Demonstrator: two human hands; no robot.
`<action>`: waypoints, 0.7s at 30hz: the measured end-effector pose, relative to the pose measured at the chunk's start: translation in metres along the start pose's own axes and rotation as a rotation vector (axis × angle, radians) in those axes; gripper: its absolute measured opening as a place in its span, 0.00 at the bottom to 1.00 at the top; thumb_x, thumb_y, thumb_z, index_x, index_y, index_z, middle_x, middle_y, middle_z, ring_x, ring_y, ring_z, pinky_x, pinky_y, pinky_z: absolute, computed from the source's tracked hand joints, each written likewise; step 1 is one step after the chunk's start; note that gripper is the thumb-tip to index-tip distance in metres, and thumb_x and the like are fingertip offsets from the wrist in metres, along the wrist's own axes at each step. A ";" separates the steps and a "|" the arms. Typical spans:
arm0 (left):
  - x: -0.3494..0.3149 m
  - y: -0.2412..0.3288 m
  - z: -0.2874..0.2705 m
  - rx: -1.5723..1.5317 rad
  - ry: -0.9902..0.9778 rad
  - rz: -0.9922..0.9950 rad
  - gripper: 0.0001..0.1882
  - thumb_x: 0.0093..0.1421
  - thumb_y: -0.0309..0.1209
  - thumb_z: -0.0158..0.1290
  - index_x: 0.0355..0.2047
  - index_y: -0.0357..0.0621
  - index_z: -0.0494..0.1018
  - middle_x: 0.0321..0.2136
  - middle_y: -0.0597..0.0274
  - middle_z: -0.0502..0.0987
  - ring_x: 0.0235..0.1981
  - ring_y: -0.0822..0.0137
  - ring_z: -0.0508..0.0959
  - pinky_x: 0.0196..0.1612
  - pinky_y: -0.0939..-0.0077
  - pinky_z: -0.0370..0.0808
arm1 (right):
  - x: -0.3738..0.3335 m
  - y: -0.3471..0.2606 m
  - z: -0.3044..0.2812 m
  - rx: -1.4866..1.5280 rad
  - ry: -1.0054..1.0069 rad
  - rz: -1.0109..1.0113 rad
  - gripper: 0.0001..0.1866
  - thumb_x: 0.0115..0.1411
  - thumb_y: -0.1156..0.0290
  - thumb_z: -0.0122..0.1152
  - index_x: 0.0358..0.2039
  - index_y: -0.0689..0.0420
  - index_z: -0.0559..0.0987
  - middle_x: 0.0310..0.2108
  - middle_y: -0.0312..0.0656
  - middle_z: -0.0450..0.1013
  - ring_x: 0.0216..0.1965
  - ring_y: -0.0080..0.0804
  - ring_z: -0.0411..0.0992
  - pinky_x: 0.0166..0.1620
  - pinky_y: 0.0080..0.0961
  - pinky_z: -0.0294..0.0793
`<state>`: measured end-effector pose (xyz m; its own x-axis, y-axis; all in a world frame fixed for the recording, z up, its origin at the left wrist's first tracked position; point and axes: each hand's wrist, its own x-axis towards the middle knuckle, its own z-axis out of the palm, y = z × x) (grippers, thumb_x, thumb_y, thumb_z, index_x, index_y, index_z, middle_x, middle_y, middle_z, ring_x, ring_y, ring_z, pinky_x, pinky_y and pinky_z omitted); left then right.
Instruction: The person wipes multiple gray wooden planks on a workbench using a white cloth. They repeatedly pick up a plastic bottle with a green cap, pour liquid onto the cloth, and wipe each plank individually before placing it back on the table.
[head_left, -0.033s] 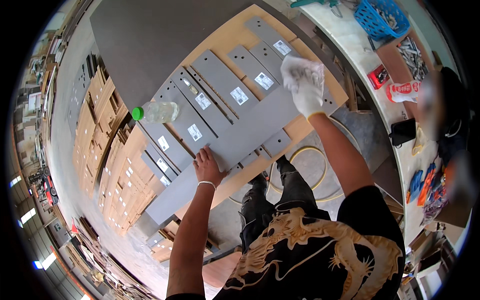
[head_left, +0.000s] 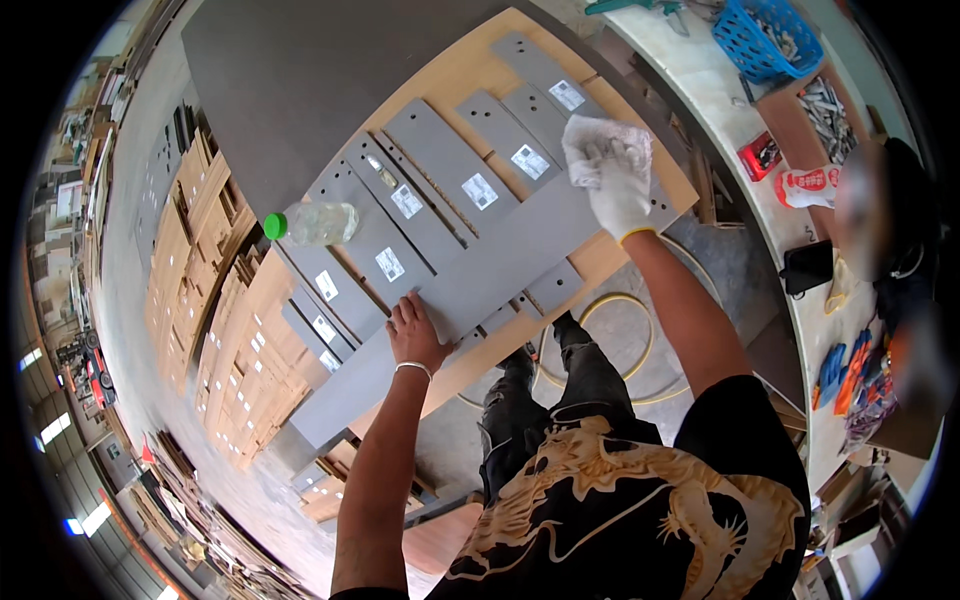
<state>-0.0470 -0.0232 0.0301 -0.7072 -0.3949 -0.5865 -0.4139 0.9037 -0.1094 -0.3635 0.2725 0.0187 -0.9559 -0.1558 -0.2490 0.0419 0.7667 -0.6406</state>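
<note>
A long grey panel (head_left: 500, 258) lies slantwise across several shorter grey panels. My bare left hand (head_left: 416, 335) rests on it with fingers laid out over the surface, holding nothing. My right hand (head_left: 618, 203), in a white glove, is closed on a whitish cloth (head_left: 632, 142) and presses it on the right end of the long panel. Behind the long panel, the shorter panels (head_left: 425, 140) carry white labels and dark round holes. A clear bottle with a green cap (head_left: 325, 222) lies on its side on them, left of the middle.
Under the panels is a wood-coloured board (head_left: 665, 165). At the right, a white bench (head_left: 700, 95) holds a blue basket (head_left: 762, 45), a black phone (head_left: 806, 266) and tools. Stacked boards (head_left: 255, 370) lie at the left. A yellow hose (head_left: 645, 330) loops on the floor.
My right hand has moved very slightly to the right, and the cloth under it shows more spread out. My left hand, the panels and the bottle have stayed put.
</note>
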 end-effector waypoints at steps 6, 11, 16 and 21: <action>0.009 -0.001 0.008 0.008 0.057 0.037 0.74 0.38 0.52 0.79 0.74 0.32 0.47 0.68 0.48 0.59 0.70 0.47 0.61 0.71 0.44 0.62 | 0.001 0.008 0.030 -0.424 0.224 -0.150 0.28 0.70 0.60 0.50 0.66 0.60 0.68 0.64 0.54 0.71 0.72 0.44 0.61 0.74 0.39 0.54; 0.003 0.008 -0.003 -0.004 0.050 0.019 0.68 0.37 0.47 0.79 0.72 0.31 0.53 0.67 0.46 0.62 0.69 0.46 0.62 0.72 0.55 0.61 | -0.144 -0.076 0.139 -0.036 0.029 -0.552 0.20 0.65 0.65 0.57 0.56 0.53 0.80 0.56 0.46 0.79 0.66 0.39 0.70 0.69 0.41 0.64; 0.009 -0.002 0.010 -0.027 0.081 0.094 0.64 0.40 0.52 0.77 0.70 0.31 0.58 0.69 0.46 0.58 0.71 0.46 0.58 0.74 0.50 0.55 | -0.181 -0.074 0.180 -0.002 -0.406 -0.746 0.29 0.65 0.60 0.56 0.67 0.44 0.76 0.72 0.42 0.66 0.76 0.40 0.55 0.79 0.43 0.41; 0.002 -0.004 0.008 -0.064 0.061 0.019 0.72 0.39 0.43 0.79 0.76 0.35 0.44 0.71 0.46 0.56 0.73 0.46 0.55 0.75 0.48 0.53 | -0.088 -0.007 0.075 1.009 -0.422 -0.252 0.16 0.71 0.67 0.49 0.52 0.53 0.82 0.47 0.37 0.77 0.43 0.23 0.70 0.43 0.27 0.66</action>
<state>-0.0420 -0.0258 0.0230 -0.7479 -0.3888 -0.5381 -0.4344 0.8996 -0.0463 -0.2584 0.2339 -0.0089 -0.8030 -0.5810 -0.1328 0.2605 -0.1418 -0.9550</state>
